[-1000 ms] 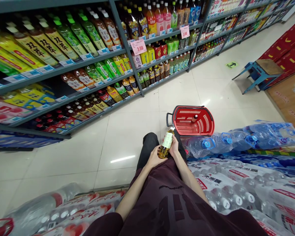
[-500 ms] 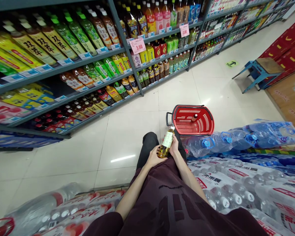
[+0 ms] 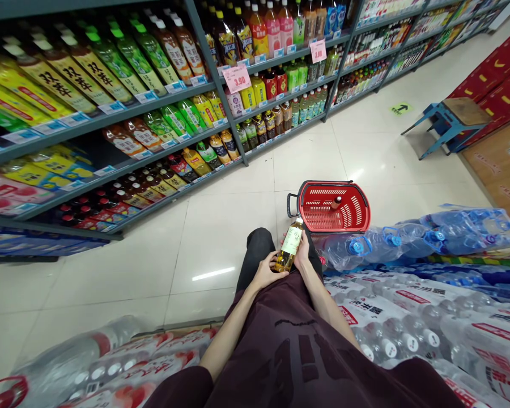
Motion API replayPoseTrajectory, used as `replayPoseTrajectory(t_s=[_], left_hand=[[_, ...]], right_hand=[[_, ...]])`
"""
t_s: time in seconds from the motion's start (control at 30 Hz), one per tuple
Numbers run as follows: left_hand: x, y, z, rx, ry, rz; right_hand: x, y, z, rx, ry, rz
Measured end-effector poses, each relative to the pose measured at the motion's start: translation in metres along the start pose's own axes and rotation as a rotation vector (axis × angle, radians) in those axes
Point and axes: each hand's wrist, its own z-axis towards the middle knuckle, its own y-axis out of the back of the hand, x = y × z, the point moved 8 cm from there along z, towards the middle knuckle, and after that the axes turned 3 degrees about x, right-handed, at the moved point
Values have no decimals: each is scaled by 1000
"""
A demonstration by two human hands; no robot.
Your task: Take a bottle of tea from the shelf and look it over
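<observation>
both hands hold 1 bottle point(image 3: 289, 247) of amber drink, low in front of the person's lap. the left hand point(image 3: 267, 271) cups the bottle's base from the left side, fingers curled under it, while the right hand point(image 3: 302, 252) wraps the labelled middle from the right. the bottle is tilted, its cap end pointing up and away toward the red basket point(image 3: 353, 199), and its pale label with green print faces up.

the basket lies on the tiled floor point(image 3: 221, 226) just beyond the bottle, its black handle at the left end; 1 small red-capped item rests inside, too small to make out. right of the basket, packs of large water bottles point(image 3: 412, 241) with blue caps lie wrapped in film — more shrink-wrapped water packs point(image 3: 408, 317) stack up along the person's right, and others sit at lower left.

across the aisle on the left, shelves point(image 3: 123, 105) carry rows of drink bottles with green, yellow and white caps, with a pink price tag point(image 3: 237, 79) reading 3.90. a blue stool point(image 3: 448, 124) stands far right, beside red cartons.
</observation>
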Motion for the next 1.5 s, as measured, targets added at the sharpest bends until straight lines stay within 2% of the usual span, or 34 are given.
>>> replayPoseTrajectory(t_s=[0.2,0.43,0.73,0.93,1.23,1.5], left_hand=[[-9,0,-2,3,-35,7],[-6,-7,0,36,-73,45],[-22,-8,-2,-35,-191,218],[-23,-9,-3,-36,-216,240],[-32,-3,-8,-126,-284,310],[-33,-2,-9,-146,-305,328]], right_hand=[[-1,0,-2,5,-4,16],[0,4,2,-13,17,40],[3,18,6,-100,103,77],[2,22,8,-105,109,58],[1,22,7,-105,97,73],[2,19,3,-125,85,93]])
